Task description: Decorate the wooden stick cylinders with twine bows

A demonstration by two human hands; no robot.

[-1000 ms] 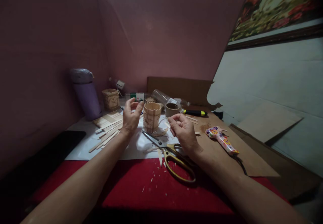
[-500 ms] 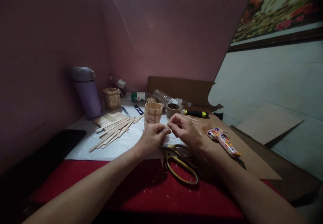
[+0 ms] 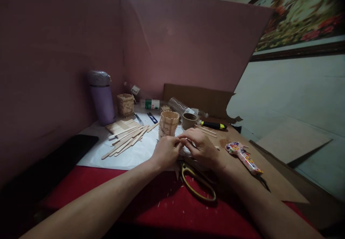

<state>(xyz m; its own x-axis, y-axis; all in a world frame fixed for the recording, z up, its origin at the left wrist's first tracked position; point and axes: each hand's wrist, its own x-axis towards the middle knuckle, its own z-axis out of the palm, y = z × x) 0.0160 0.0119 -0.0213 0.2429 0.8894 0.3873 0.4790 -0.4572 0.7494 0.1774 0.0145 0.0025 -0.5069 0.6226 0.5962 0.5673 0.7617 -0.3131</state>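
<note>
My left hand (image 3: 166,152) and my right hand (image 3: 201,146) meet fingertip to fingertip just in front of a small cup made of craft sticks (image 3: 168,123). Both hands are closed in a pinch on something small and pale that I cannot make out. Gold-handled scissors (image 3: 198,181) lie on the red cloth right below my right wrist. A loose pile of craft sticks (image 3: 126,136) lies on the white sheet (image 3: 129,156) to the left of my hands.
A purple flask (image 3: 101,97) and a second stick basket (image 3: 125,104) stand at the back left. A tape roll (image 3: 189,120), a yellow-black cutter (image 3: 214,125), a clear bottle (image 3: 180,105) and a colourful glue gun (image 3: 244,156) lie to the right. A dark slab (image 3: 59,160) lies at left.
My left hand left the stick cup and came right to meet my right hand, and both now pinch together. The view shifted slightly, so everything sits further right.
</note>
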